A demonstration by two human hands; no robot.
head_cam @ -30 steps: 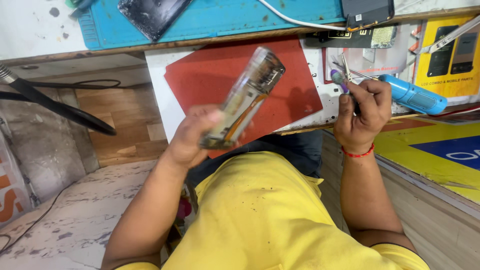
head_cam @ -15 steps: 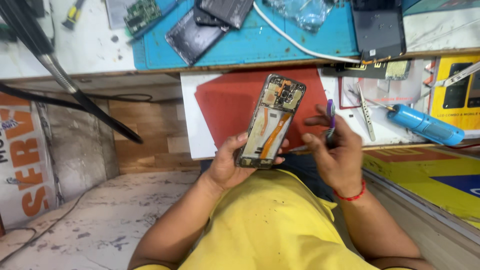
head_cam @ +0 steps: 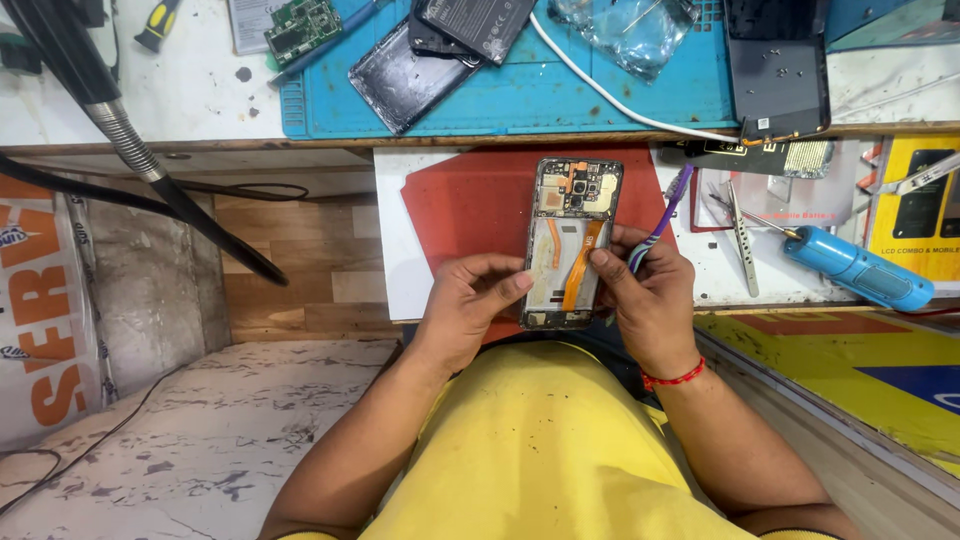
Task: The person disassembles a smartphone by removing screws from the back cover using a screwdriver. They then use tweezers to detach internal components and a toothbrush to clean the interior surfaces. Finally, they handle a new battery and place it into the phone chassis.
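Both hands were on the opened phone, which was held face-down and upright over the red mat, its back cover off and the orange flex cables exposed. Left hand was cupped against the left edge, fingers curled, thumb reaching toward the frame. Right hand gripped the right edge with a fingertip pressed on the longer orange cable, while a purple-handled tool was pinched between its other fingers, tip pointing up and away from the phone.

Half a second before, the phone was tilted and gripped mainly by the left hand, with the right hand apart beside it; a second before, it was held higher and at a steeper angle. It had since been squared up and brought under both hands, so the work appeared to have passed from examining to handling the internal cable. A blue-handled screwdriver lay unused well to the right.
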